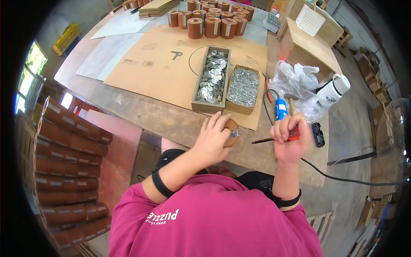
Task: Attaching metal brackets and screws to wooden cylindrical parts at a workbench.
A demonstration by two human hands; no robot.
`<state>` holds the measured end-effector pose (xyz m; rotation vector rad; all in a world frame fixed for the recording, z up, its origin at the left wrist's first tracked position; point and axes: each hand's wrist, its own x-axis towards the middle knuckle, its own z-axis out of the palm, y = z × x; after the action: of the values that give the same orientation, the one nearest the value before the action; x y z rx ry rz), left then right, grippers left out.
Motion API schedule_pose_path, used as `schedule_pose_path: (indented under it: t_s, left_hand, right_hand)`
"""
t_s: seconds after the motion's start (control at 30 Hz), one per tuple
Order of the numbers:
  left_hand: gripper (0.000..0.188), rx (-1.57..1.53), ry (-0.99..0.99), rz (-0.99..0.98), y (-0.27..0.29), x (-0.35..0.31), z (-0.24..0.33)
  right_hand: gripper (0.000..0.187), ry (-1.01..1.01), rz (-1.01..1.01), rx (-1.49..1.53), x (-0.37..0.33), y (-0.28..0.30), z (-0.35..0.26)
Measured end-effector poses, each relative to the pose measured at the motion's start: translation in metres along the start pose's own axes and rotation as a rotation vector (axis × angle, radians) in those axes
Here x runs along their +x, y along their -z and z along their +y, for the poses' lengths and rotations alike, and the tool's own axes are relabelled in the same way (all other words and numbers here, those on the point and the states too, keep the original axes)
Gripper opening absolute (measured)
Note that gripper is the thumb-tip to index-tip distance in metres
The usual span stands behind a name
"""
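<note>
My left hand (212, 138) is wrapped round a small brown cylindrical box (232, 128) near the front edge of the table. A bit of silver metal hardware shows on the box's side facing right. My right hand (291, 135) is closed on a red-handled screwdriver (294, 136); its dark shaft points left toward the box, with a gap between them. Just beyond my hands, a long wooden tray (198, 96) of flat silver metal pieces stands beside a cardboard box (239, 109) full of small metal screws or nails.
A blue corded power tool (281, 109), a black case (318, 135), plastic bags (295, 79) and a white bottle (334, 91) lie to the right. Many brown cylinders (212, 28) stand at the back of the cardboard sheet (150, 64). Stacked brown cylinders (70, 147) fill the left side.
</note>
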<state>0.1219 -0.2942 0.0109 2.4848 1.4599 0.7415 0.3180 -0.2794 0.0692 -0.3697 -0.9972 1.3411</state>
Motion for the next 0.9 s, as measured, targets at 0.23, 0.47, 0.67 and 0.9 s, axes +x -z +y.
schedule_pose_path:
  t_s: [0.23,0.47,0.67,0.9]
  left_hand:
    - [0.036,-0.14,-0.104,-0.151,0.017,0.006,-0.018]
    - [0.036,0.027,-0.039,0.229,-0.005,-0.011,0.01]
    - [0.031,-0.003,-0.051,0.399,-0.015,-0.02,0.009]
    - [0.028,-0.031,-0.033,0.449,-0.02,-0.021,0.007]
  right_hand:
    - [0.027,0.017,-0.017,-0.046,0.001,-0.006,0.005]
    - [0.022,0.063,-0.037,-0.077,0.003,-0.017,0.02]
    - [0.02,0.085,-0.084,-0.062,0.003,-0.026,0.03]
    - [0.019,0.034,-0.106,-0.052,0.002,-0.031,0.041]
